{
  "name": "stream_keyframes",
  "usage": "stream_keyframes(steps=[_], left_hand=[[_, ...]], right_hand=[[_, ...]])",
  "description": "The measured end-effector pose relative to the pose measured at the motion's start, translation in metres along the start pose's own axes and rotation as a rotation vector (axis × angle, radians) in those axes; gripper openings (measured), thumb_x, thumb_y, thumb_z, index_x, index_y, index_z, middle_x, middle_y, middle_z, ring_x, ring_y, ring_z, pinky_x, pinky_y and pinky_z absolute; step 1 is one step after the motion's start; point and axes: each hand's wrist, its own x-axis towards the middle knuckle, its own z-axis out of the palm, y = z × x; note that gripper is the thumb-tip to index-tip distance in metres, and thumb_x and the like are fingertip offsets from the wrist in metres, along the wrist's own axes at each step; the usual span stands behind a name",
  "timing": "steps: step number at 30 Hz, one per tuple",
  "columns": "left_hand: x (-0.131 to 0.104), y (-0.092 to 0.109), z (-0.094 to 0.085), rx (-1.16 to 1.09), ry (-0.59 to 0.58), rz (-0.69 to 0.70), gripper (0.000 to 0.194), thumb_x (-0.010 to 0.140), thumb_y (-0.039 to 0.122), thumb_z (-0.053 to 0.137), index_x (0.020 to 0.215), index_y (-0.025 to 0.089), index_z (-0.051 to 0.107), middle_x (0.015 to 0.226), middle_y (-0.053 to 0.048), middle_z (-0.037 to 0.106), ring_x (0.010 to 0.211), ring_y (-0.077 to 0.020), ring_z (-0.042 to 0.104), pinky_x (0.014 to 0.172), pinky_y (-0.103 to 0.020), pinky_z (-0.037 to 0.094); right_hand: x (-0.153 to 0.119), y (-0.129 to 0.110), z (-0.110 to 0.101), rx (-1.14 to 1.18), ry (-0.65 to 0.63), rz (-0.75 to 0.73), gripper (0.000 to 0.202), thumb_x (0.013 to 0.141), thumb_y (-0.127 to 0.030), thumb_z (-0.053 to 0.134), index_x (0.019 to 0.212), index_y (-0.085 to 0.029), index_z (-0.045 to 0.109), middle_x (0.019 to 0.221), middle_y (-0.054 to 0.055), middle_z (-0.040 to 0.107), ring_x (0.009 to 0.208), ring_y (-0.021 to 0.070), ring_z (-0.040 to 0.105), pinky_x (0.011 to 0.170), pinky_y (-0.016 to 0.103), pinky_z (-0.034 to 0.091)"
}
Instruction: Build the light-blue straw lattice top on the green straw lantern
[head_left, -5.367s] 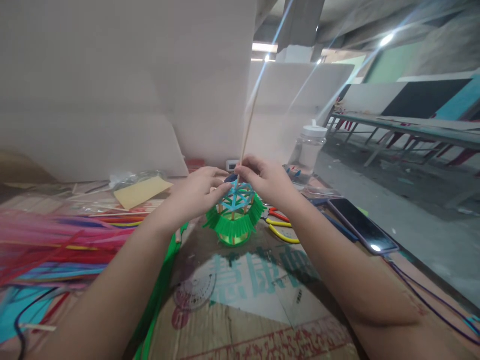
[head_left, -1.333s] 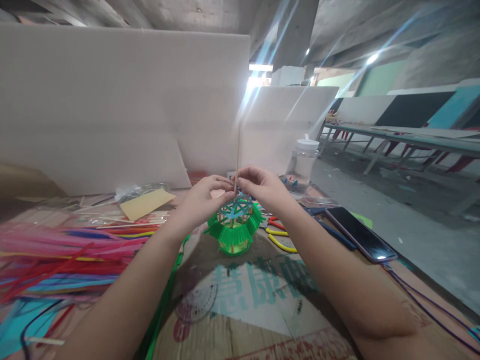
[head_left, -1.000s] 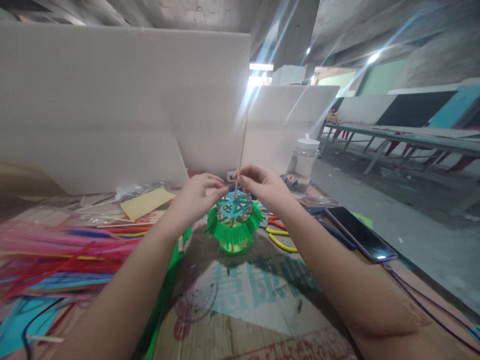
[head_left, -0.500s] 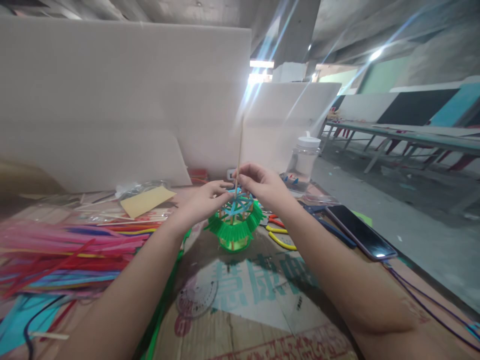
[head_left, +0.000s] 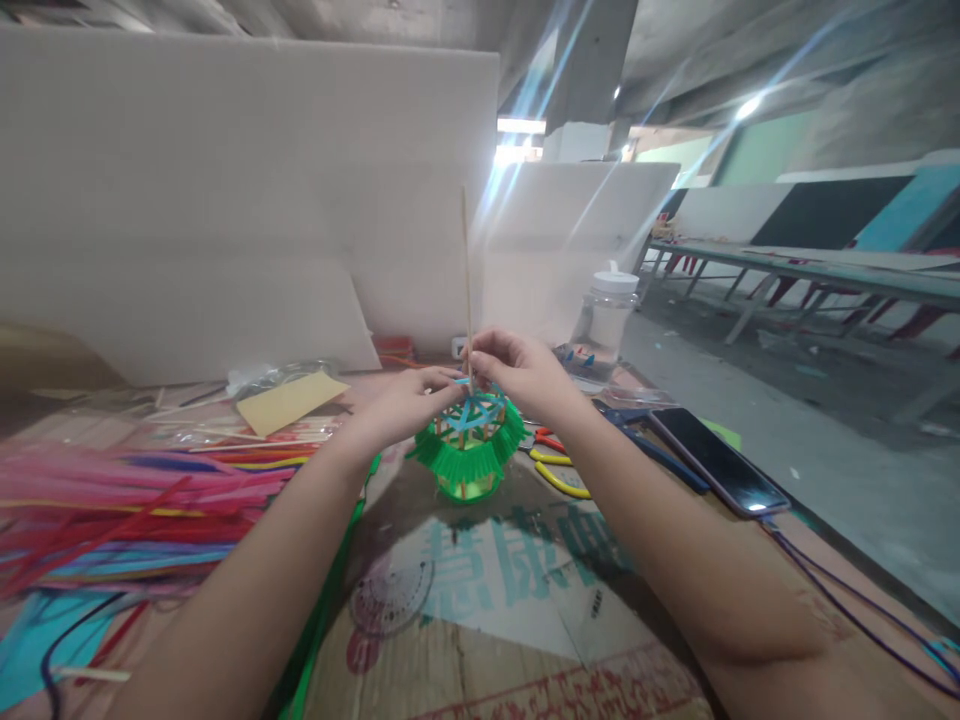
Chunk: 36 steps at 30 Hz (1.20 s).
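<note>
One thin stick near upright, foot at blue top of green-fringed frame, centre of bench toward far edge. Right hand nearer, thumb and fingertips pinching stick low, from right; shaft rises above them. Left hand at frame's top left, fingers partly bent, grip unclear. Yellow pliers handles toward right edge.

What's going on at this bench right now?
Someone is working with two bare hands on a small green-and-blue frame standing on the bench. The right hand holds a thin stick nearly upright at the frame's top; the left hand is at the top's near-left edge. Whether the stick is fixed to the frame can't be seen. Pliers and a phone lie to the right, colored strips to the left.
</note>
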Motion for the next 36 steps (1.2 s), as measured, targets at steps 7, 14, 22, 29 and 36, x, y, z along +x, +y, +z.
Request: stream_keyframes(steps=[7,14,22,29,36], left_hand=[[-0.001,0.001,0.0,0.026,0.017,-0.025,0.047,0.086,0.058,0.053,0.096,0.02,0.079,0.11,-0.005,0.078,0.101,-0.0288,0.07,0.089,-0.035,0.054],[0.0,0.001,0.001,0.043,0.022,-0.006,0.049,0.084,0.062,0.054,0.095,0.021,0.079,0.114,-0.005,0.078,0.104,-0.0291,0.069,0.089,-0.034,0.054],[-0.001,0.003,0.0,0.031,0.014,-0.007,0.047,0.086,0.06,0.054,0.096,0.021,0.079,0.109,-0.004,0.079,0.101,-0.0287,0.07,0.089,-0.035,0.054],[-0.001,0.0,-0.001,0.039,0.003,-0.015,0.048,0.088,0.059,0.054,0.101,0.02,0.079,0.114,-0.006,0.077,0.105,-0.0293,0.069,0.093,-0.036,0.052],[-0.001,0.0,0.0,0.044,-0.005,-0.005,0.05,0.089,0.061,0.053,0.102,0.02,0.079,0.11,-0.005,0.078,0.102,-0.0288,0.069,0.091,-0.035,0.052]], right_hand=[[0.001,0.002,-0.007,-0.031,-0.068,0.07,0.01,0.075,-0.022,0.064,0.083,-0.017,0.064,0.081,0.001,0.065,0.078,0.0152,0.06,0.075,0.03,0.046],[0.002,0.004,-0.01,0.049,-0.073,0.093,0.014,0.072,-0.026,0.07,0.081,-0.017,0.064,0.082,0.001,0.068,0.079,0.0148,0.061,0.075,0.029,0.047],[0.002,0.005,-0.01,0.056,-0.069,0.072,0.015,0.072,-0.027,0.071,0.081,-0.017,0.064,0.08,0.001,0.066,0.077,0.0147,0.06,0.074,0.029,0.045],[0.003,0.007,-0.009,0.077,-0.062,0.06,0.016,0.071,-0.028,0.072,0.081,-0.017,0.064,0.081,0.001,0.066,0.078,0.0147,0.06,0.075,0.029,0.045],[0.002,0.005,-0.009,0.062,-0.066,0.064,0.017,0.071,-0.028,0.071,0.081,-0.016,0.063,0.08,0.001,0.065,0.076,0.0139,0.058,0.073,0.029,0.044]])
